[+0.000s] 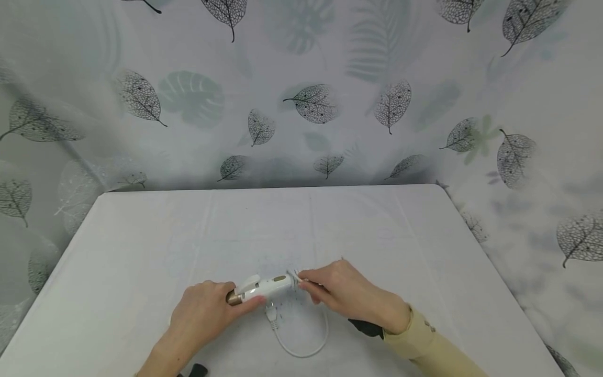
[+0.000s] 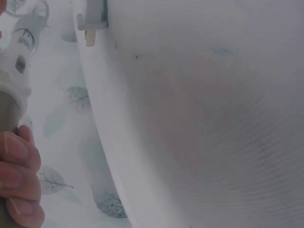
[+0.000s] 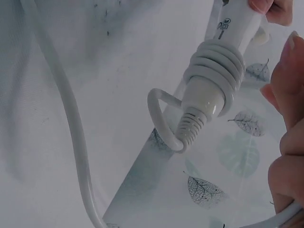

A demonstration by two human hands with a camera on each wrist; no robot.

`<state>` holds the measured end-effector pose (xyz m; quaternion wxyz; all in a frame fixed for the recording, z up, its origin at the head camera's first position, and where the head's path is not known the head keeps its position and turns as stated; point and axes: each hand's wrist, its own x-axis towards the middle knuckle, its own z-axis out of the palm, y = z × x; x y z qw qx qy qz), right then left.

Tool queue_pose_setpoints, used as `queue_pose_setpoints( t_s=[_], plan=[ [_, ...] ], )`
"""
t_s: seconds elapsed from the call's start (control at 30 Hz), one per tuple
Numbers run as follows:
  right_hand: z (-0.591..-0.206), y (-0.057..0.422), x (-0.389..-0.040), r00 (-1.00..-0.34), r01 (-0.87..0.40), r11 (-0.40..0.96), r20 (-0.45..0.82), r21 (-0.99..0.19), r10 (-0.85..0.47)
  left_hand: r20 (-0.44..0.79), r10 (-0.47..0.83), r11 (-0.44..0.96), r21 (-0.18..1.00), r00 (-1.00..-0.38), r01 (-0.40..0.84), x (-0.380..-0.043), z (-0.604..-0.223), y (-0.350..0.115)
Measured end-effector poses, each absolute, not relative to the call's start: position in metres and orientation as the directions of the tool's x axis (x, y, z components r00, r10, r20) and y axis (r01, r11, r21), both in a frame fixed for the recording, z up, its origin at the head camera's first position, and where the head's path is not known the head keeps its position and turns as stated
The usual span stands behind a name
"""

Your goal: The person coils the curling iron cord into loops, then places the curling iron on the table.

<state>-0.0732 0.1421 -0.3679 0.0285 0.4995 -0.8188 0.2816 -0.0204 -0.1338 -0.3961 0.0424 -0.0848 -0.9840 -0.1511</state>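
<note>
A white curling iron (image 1: 270, 288) with a brownish barrel (image 2: 8, 111) lies across between my hands. My left hand (image 1: 204, 314) grips the barrel end, its fingers (image 2: 19, 164) curled round it in the left wrist view. Several turns of white cord (image 3: 216, 64) wrap the handle's tail end, beside a ribbed strain relief (image 3: 191, 127). With curled fingers my right hand (image 1: 350, 290) holds the cord near that end. From there the cord loops down and back to its plug (image 1: 271, 313), which hangs under the handle; its prong shows in the left wrist view.
A white-covered table (image 1: 141, 251) spreads beneath the hands. Behind and beside it hangs a curtain (image 1: 282, 63) printed with leaves. A black band (image 1: 366, 328) shows at the right wrist, below a yellowish sleeve (image 1: 433, 340).
</note>
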Motion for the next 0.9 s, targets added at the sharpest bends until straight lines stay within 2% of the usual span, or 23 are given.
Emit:
queue_pose_setpoints(
  t_s=[0.2, 0.4, 0.53, 0.73, 0.83, 0.9],
  plan=[
    [-0.368, 0.139, -0.07, -0.497, -0.812, 0.338, 0.261, -0.476, -0.827, 0.141, 0.111, 0.949, 0.278, -0.984, 0.147, -0.021, -0.395, -0.133],
    [-0.37, 0.133, -0.066, -0.484, -0.825, 0.341, 0.25, -0.451, -0.839, 0.19, 0.091, 0.944, 0.296, -0.978, 0.145, -0.021, -0.397, -0.135],
    [-0.372, 0.133, -0.064, -0.525, -0.802, 0.372, 0.254, -0.467, -0.812, 0.226, 0.084, 0.942, 0.298, -0.971, 0.151, -0.021, -0.397, -0.137],
    [-0.374, 0.134, -0.06, -0.615, -0.72, 0.401, 0.252, -0.567, -0.748, 0.283, 0.091, 0.943, 0.285, -0.955, 0.174, -0.023, -0.393, -0.139],
    [-0.377, 0.134, -0.058, -0.649, -0.702, 0.401, 0.298, -0.588, -0.7, 0.299, 0.08, 0.943, 0.287, -0.951, 0.17, -0.025, -0.391, -0.14],
    [-0.379, 0.135, -0.056, -0.65, -0.721, 0.407, 0.344, -0.56, -0.678, 0.308, 0.071, 0.943, 0.29, -0.949, 0.165, -0.026, -0.39, -0.141]
  ],
)
